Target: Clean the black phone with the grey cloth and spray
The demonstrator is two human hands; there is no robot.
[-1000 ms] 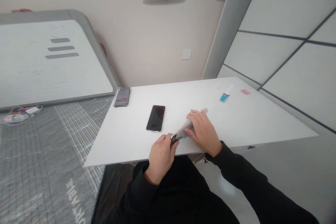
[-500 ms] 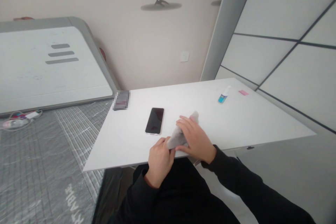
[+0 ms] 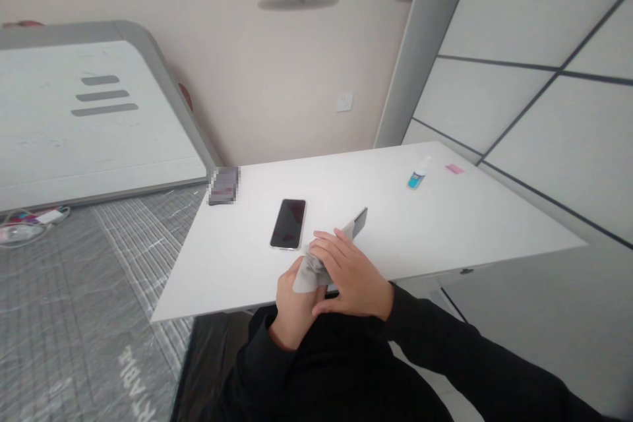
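My left hand is closed around the near end of a thin, flat, dark-faced thing, much like a phone in shape, tilted above the front edge of the table. A crumpled grey cloth covers most of it and hangs over my left fingers. My right hand presses the cloth against the flat thing, fingers bent over the top and thumb below. Only the far corner sticks out bare. Just left of my hands, a smartphone lies face up with a dark screen.
On the white table a small spray bottle with a blue label lies at the back right, beside a pink slip. A blurred dark item is at the back left corner. Wall panels border the right side.
My right hand has slid the cloth down and left toward my left hand, baring the far end of the flat thing. The view has shifted slightly.
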